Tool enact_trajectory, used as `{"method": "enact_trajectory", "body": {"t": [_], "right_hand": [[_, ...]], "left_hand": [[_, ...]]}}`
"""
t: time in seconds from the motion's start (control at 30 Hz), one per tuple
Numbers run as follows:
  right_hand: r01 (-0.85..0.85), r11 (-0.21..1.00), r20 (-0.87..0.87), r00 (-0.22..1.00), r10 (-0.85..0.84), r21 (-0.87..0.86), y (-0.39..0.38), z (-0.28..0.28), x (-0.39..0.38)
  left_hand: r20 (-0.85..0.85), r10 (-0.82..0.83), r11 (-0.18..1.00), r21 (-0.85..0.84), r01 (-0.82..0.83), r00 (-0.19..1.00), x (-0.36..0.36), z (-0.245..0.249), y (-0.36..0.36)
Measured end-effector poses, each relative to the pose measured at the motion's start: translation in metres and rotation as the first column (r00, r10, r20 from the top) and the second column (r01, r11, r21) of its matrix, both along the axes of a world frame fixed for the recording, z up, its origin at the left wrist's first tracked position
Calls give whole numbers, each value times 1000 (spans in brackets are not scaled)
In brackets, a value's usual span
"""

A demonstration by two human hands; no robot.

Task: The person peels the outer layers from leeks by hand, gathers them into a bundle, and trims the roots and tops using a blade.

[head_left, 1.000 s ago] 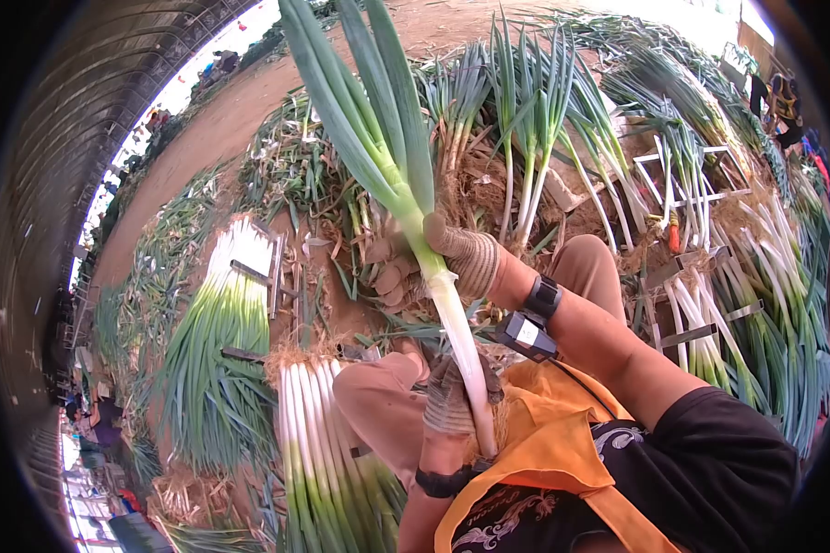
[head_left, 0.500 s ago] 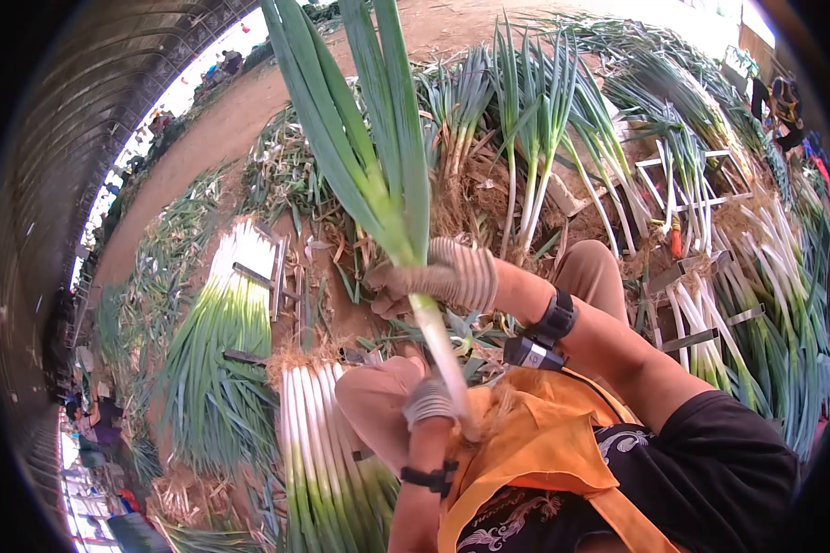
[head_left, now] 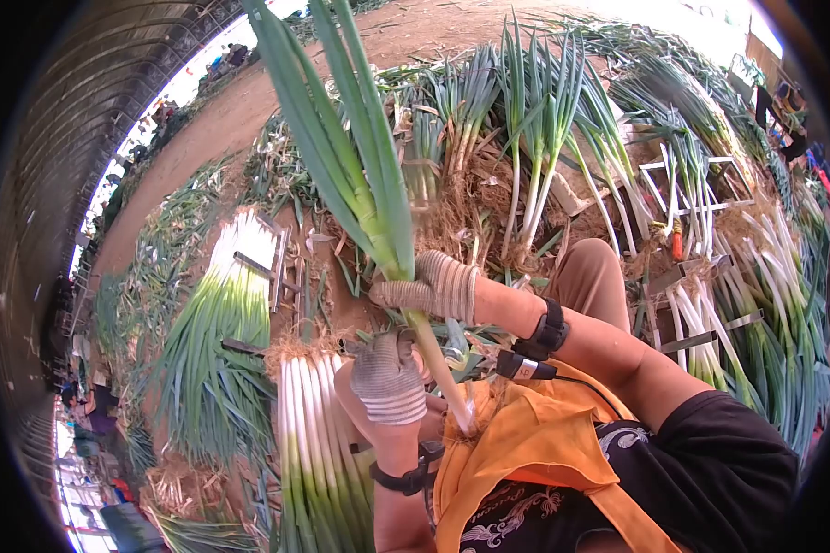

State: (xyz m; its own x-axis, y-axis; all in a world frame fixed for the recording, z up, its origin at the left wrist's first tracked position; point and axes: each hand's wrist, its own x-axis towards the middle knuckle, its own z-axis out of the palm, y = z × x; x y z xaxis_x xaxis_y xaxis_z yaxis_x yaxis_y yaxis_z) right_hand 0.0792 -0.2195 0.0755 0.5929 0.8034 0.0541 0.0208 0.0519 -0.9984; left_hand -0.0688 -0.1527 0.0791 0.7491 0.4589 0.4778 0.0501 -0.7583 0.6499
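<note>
My gloved right hand (head_left: pixel 429 286) is wrapped round a large green onion (head_left: pixel 447 378) just below its leaves. The onion stands tilted, leaves up and away from me, with its root end against my orange apron (head_left: pixel 516 442). Close under the right hand, my gloved left hand (head_left: pixel 387 373) is closed, its fingers curled at the side of the pale stalk. What those fingers pinch is hidden. By my left knee lies a row of green onions (head_left: pixel 309 433) with white stalks and roots towards the far side.
A larger pile of green onions (head_left: pixel 221 341) lies on a metal rack (head_left: pixel 277 276) at the left. Untrimmed onions (head_left: pixel 539 138) with soil-covered roots stand ahead. More bundles (head_left: pixel 765 304) rest on metal frames at the right. Leaf scraps cover the ground.
My left hand has moved up from near the onion's root end to just below my right hand. The right hand keeps its grip, slightly lower, and the onion has shifted slightly.
</note>
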Motion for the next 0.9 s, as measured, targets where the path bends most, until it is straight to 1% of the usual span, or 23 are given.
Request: {"method": "enact_trajectory", "body": {"t": [0.03, 0.07, 0.1, 0.13, 0.17, 0.2, 0.23, 0.27, 0.33, 0.37, 0.4, 0.43, 0.5, 0.53, 0.57, 0.63, 0.7, 0.73, 0.8, 0.83, 0.87, 0.9], "right_hand": [[-1, 997, -23, 1000, 0, -74, -3, 5, 3], [-1, 989, -46, 999, -5, -146, -9, 13, 6], [2, 976, -70, 997, -17, -216, -14, 17, 9], [14, 987, -44, 999, -22, -161, -17, 12, 12], [39, 996, -95, 994, -46, -77, -19, 7, 15], [65, 998, -148, 987, -63, 4, -20, 2, 16], [90, 992, -202, 977, -72, 82, -20, -5, 18], [85, 994, -249, 966, -63, 75, -16, -21, 26], [111, 985, -358, 932, -58, 130, -19, -25, 29], [126, 979, -408, 912, -52, 158, -21, -26, 29], [122, 980, -521, 853, -24, 154, -27, -21, 26], [111, 991, -490, 870, -59, 77, -30, -28, 31], [98, 992, -414, 902, -122, -79, -33, -45, 46], [119, 992, -381, 916, -126, -41, -36, -38, 42], [113, 993, -351, 929, -114, -22, -39, -37, 40], [95, 995, -292, 952, -88, 12, -43, -38, 38], [43, 996, -447, 895, -1, 83, -39, -25, 28], [22, 992, -517, 855, 44, 121, -38, -18, 24], [-60, 980, -470, 871, 143, 188, -39, -6, 21], [-103, 970, -444, 875, 193, 219, -39, -4, 20], [-146, 963, -468, 851, 240, 229, -39, -6, 22], [-178, 947, -452, 844, 287, 269, -39, -4, 19]], "left_hand": [[-41, -12, 1000, 29, 13, 999, -3, -4, 3], [-34, 49, 997, 54, -47, 998, -9, -22, 12], [-26, 105, 992, 80, -103, 994, -19, -51, 27], [-18, 158, 983, 102, -155, 987, -28, -69, 35], [-60, 193, 976, -89, -198, 979, -37, -69, 35], [-111, 223, 929, -276, -245, 969, -46, -67, 33], [-169, 246, 843, -449, -297, 954, -55, -68, 33], [-190, 240, 798, -519, -305, 952, -61, -74, 36], [-226, 229, 692, -646, -322, 947, -72, -96, 49], [-390, 203, 891, -306, -334, 898, -80, -109, 64], [-536, 233, 970, 68, -234, 811, -90, -125, 85], [-637, 318, 912, 408, -42, 702, -94, -132, 100], [-594, 254, 961, 246, -128, 764, -95, -145, 110], [-386, 171, 906, -301, -299, 907, -85, -144, 107], [-135, 222, 584, -775, -243, 966, -74, -143, 103], [-98, 118, 752, -641, -154, 988, -56, -146, 77], [-114, -180, 684, -729, 41, 977, -36, -114, 36], [-88, -416, 487, -862, 140, 905, -34, -82, 12], [-26, -581, 385, -889, 247, 813, -22, -103, -3], [52, -622, 270, -922, 276, 781, -20, -109, -6], [128, -653, 152, -944, 294, 746, -18, -114, -8], [244, -629, -28, -956, 293, 738, -12, -101, -12]]}}
